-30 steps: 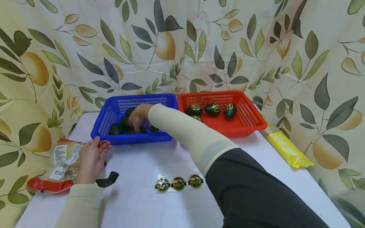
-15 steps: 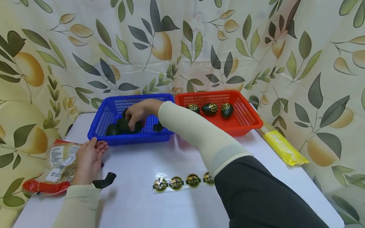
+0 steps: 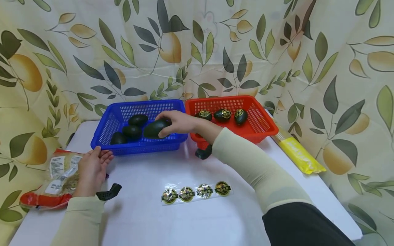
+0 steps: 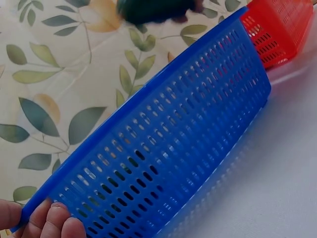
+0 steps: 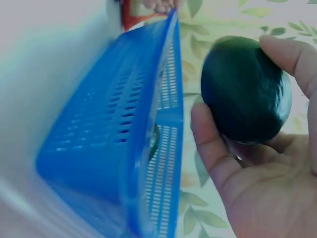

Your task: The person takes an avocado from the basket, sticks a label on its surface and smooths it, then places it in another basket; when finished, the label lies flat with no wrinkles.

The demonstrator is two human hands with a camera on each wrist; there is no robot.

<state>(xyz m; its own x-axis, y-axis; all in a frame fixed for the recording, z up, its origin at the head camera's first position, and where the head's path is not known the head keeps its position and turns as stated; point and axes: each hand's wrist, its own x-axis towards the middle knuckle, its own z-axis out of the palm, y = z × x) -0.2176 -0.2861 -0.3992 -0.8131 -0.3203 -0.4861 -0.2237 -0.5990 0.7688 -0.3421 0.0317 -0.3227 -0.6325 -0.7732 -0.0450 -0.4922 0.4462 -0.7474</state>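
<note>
My right hand (image 3: 181,122) grips a dark green avocado (image 3: 153,129) between thumb and fingers, above the right part of the blue basket (image 3: 135,149). In the right wrist view the avocado (image 5: 245,91) is raised clear of the basket's rim. Three other avocados, one being a dark avocado (image 3: 138,120), lie in the basket's left half. At the near left corner my left hand (image 3: 93,171) pinches the basket's rim; the left wrist view has the thumb and fingers (image 4: 52,220) on either side of it.
A red basket (image 3: 261,135) with avocados bearing round gold-black stickers stands at the right. In front lies a clear strip of stickers (image 3: 196,193). A red-and-clear food bag (image 3: 60,181) is at left, a yellow packet (image 3: 300,155) at right. A patterned curtain hangs behind.
My right hand has lifted an avocado out of the group in the blue basket and moved right. The left hand stays at the basket's corner. The sticker strip is now fully uncovered.
</note>
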